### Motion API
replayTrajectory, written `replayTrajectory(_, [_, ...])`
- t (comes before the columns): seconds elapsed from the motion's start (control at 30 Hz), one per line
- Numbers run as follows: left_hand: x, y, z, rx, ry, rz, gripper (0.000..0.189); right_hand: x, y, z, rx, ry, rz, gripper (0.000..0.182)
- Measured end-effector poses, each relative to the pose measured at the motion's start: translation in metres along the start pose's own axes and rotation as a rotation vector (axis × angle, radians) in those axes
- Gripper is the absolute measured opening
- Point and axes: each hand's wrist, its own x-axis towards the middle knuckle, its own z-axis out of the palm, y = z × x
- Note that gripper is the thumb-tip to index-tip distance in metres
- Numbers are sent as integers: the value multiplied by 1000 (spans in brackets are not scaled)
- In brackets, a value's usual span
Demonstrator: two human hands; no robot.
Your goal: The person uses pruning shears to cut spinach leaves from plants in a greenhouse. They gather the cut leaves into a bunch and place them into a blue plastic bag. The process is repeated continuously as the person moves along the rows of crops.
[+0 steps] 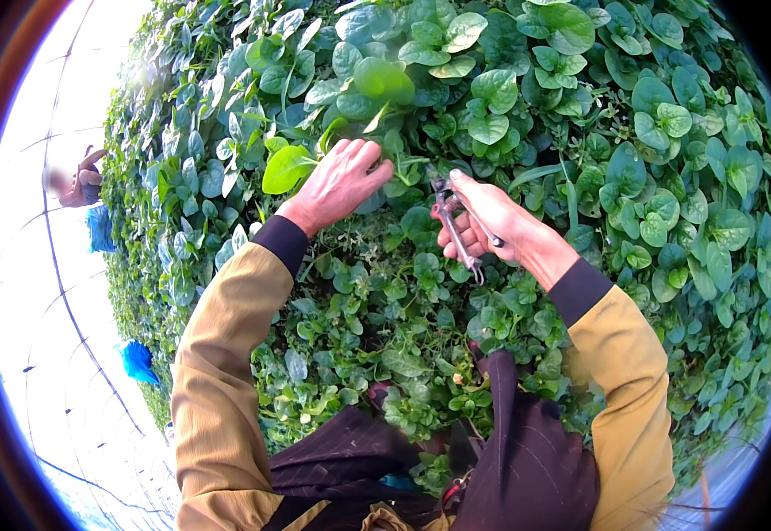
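My left hand has its fingers curled around a cut or growing leafy stem; which of the two is hidden by the foliage. A bright broad leaf sticks out on that hand's left side. Metal pruning shears rest in my right hand, their handles spread and a coil spring between them. The blades point away from me, close to the stem's right end. Around both hands grow dense broad-leaved green plants.
Low weeds and smaller leaves cover the ground before my dark-trousered knees. At far left another person is among the plants, above a blue bag. A second blue bag lies nearer. Thin frame lines cross the bright covering.
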Motion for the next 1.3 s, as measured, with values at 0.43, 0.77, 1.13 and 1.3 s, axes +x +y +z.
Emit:
replayTrajectory(0.43, [19,8,33,-5,37,-152,32,17,-5,13,-104,52,-30,70])
replayTrajectory(0.77, [23,7,12,26,-128,-282,13,26,-5,8,144,84,-96,59])
replayTrajectory(1.13, [62,-17,3,385,-328,-182,12,69,-52,12,-79,69,-99,74])
replayTrajectory(1.3, [60,-26,11,377,-338,-193,11,80,-51,11,-121,166,-124,65])
